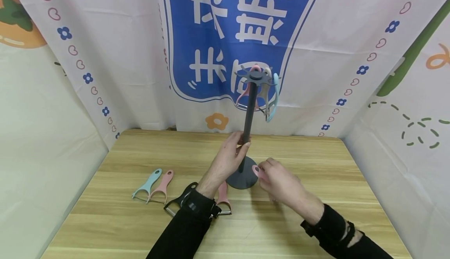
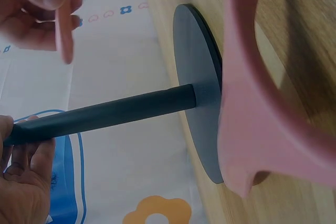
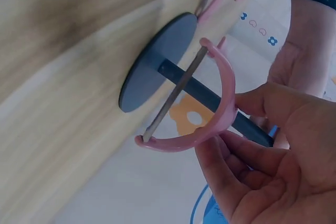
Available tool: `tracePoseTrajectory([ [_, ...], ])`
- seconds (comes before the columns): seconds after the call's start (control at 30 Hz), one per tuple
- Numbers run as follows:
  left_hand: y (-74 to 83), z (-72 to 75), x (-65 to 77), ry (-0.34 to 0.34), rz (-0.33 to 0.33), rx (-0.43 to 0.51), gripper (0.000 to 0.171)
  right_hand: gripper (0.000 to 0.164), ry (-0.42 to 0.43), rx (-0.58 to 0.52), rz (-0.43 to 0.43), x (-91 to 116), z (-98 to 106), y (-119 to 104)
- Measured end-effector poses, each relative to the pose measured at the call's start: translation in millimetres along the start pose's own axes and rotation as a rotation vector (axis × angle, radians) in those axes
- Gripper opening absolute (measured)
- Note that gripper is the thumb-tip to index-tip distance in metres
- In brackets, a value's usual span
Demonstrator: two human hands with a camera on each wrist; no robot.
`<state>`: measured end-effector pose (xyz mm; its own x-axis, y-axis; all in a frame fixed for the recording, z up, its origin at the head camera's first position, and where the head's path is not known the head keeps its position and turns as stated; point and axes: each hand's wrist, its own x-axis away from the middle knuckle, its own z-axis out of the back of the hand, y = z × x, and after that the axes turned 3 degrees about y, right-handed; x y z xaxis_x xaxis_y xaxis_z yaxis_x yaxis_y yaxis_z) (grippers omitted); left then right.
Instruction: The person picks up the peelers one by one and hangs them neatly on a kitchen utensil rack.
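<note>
A dark grey stand has a round base [image 1: 242, 181], an upright pole [image 1: 250, 112] and a hooked top [image 1: 256, 77]. My left hand [image 1: 227, 157] grips the lower half of the pole. Just right of the base, my right hand [image 1: 285, 184] pinches a pink Y-shaped peeler [image 3: 224, 85], its blade frame pointing out from the fingers in the right wrist view. From the hooks hang a light blue peeler [image 1: 275, 95], a greyish one [image 1: 264, 91] and a pink one [image 1: 243, 93]. Another pink peeler [image 1: 223, 193] lies by the base, partly behind my left wrist.
On the wooden table [image 1: 116, 220], a light blue peeler [image 1: 151, 180] and a pink peeler [image 1: 164, 184] lie side by side at left. A black peeler [image 1: 183, 196] lies partly under my left forearm. A printed cloth [image 1: 133, 56] hangs behind the table's back edge.
</note>
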<state>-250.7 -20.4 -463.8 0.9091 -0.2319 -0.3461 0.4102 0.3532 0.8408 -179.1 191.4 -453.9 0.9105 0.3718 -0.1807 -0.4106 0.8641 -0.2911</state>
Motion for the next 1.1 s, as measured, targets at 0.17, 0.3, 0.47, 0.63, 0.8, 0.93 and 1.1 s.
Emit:
tracePoseTrajectory([
  [0.17, 0.2, 0.4, -0.2, -0.002, 0.0, 0.003, 0.029, 0.036, 0.07, -0.006, 0.028, -2, 8, 0],
  [0.3, -0.3, 0.5, -0.7, -0.002, -0.011, 0.001, 0.03, 0.034, 0.136, -0.01, 0.046, -4, 15, -1],
  [0.47, -0.6, 0.5, -1.0, -0.002, -0.01, -0.002, 0.029, 0.035, 0.187, -0.003, 0.054, -5, 22, -2],
  [0.63, -0.2, 0.5, -1.2, -0.002, -0.003, 0.001, 0.03, 0.037, 0.211, -0.011, 0.053, -6, 28, -4],
  [0.8, -0.7, 0.6, -1.5, -0.006, -0.004, 0.005, 0.031, 0.039, 0.259, -0.005, 0.062, -6, 33, -6],
  [0.93, -1.0, 0.3, -1.3, -0.006, -0.001, 0.008, 0.03, 0.041, 0.312, 0.013, 0.074, -5, 37, -7],
  [1.1, -1.0, 0.2, -0.6, 0.0, -0.015, 0.011, 0.028, 0.04, 0.404, 0.005, 0.111, -6, 43, -9],
])
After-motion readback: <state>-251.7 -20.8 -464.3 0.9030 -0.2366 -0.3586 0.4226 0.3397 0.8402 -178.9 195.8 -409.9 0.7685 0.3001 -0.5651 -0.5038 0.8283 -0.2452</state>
